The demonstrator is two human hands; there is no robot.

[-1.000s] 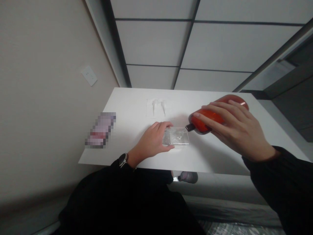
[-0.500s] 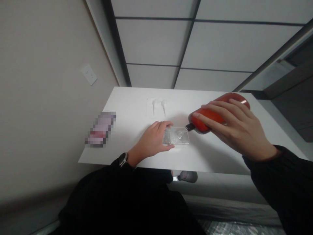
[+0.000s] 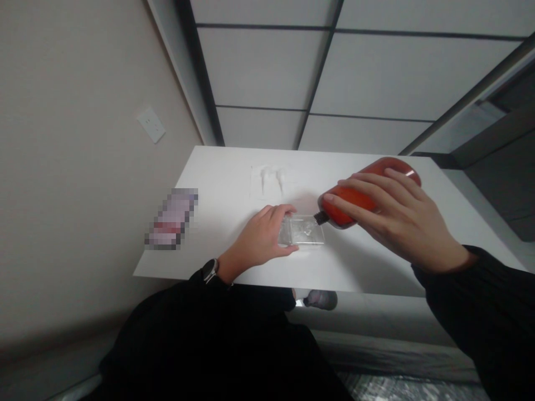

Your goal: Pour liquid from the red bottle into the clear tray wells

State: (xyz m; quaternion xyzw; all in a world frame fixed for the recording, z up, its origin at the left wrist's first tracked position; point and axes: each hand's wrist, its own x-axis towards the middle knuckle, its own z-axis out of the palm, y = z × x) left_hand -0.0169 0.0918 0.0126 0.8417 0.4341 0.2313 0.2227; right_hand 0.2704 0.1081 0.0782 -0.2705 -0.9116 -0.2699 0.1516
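- One glossy red bottle [image 3: 368, 192], rounded, gripped by the right hand [image 3: 397, 223], nozzle over the dish.
- One clear square plastic dish [image 3: 301, 231], pinched by the left hand [image 3: 261, 239], on the smooth white tabletop [image 3: 225, 189].

No text, label or number is readable; the object [image 3: 171, 218] at 9 o'clock is blurred out.

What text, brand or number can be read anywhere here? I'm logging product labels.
None can be read.
Red bottle in the right hand: no label shows.
Clear container held by the left hand: no markings.
Pixelated item on the white table: unreadable.
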